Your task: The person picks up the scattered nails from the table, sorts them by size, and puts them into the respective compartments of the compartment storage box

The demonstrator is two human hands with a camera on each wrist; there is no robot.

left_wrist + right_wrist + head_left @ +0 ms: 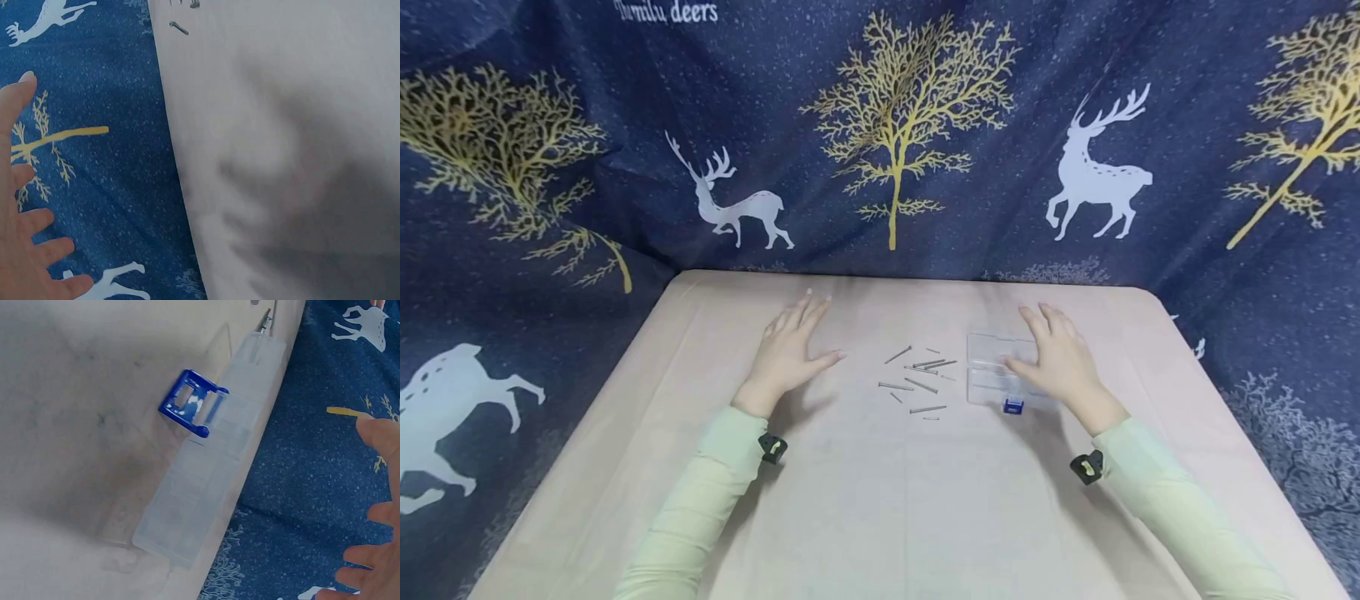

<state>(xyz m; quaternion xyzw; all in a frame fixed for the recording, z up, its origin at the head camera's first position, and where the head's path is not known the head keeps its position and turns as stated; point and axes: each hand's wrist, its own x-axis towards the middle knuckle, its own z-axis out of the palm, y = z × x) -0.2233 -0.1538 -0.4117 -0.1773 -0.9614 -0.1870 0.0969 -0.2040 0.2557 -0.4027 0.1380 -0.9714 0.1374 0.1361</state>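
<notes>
My left hand (pixel 788 354) hovers over the left part of the table, fingers spread and thumb pointing right, holding nothing. Several thin metal nails or screws (pixel 896 386), long and short, lie scattered between the hands; their exact kind is too small to tell. One piece (pixel 179 28) also shows in the left wrist view. My right hand (pixel 1065 360), fingers loosely spread, is above a clear plastic box (pixel 988 379) and hides its right side. The box appears opened flat, its blue latch (pixel 187 403) facing the person. The right hand grips nothing.
A pale cloth covers the table (pixel 850 517). Behind it hangs a dark blue cloth (pixel 955 233) printed with deer and trees, close to the table's far edge. Dark wrist mounts (pixel 772 447) sit on both sleeves.
</notes>
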